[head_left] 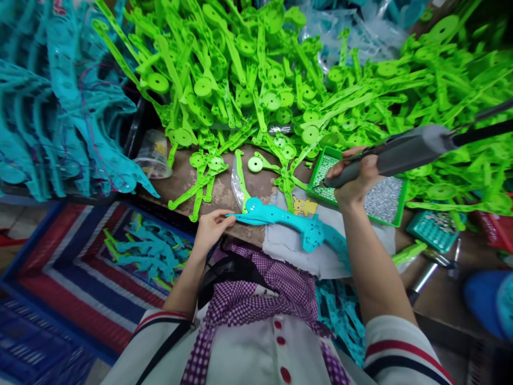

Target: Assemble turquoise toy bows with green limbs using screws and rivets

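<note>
My left hand (213, 229) pinches the pointed left end of a long blue plastic part (276, 215). That part lies across the front of the bench, its right portion over a grey cloth (280, 243). Wrapped in my right hand (359, 179) is a grey power screwdriver (404, 155), its cable running off to the right. The tool's tip points down-left at a green tray (401, 216) holding many small metal screws. Just behind the blue part, a green blade-like piece (239, 184) with clear film touches or nearly touches its round end. My right forearm hides the blue part's right end.
A big heap of green plastic parts (240, 69) fills the back. Blue parts (80, 107) stack at left beside a plastic cup (154, 155). A striped bin (48, 256) holds finished-looking pieces. A teal box (435, 230) and a hammer (427, 275) lie at right.
</note>
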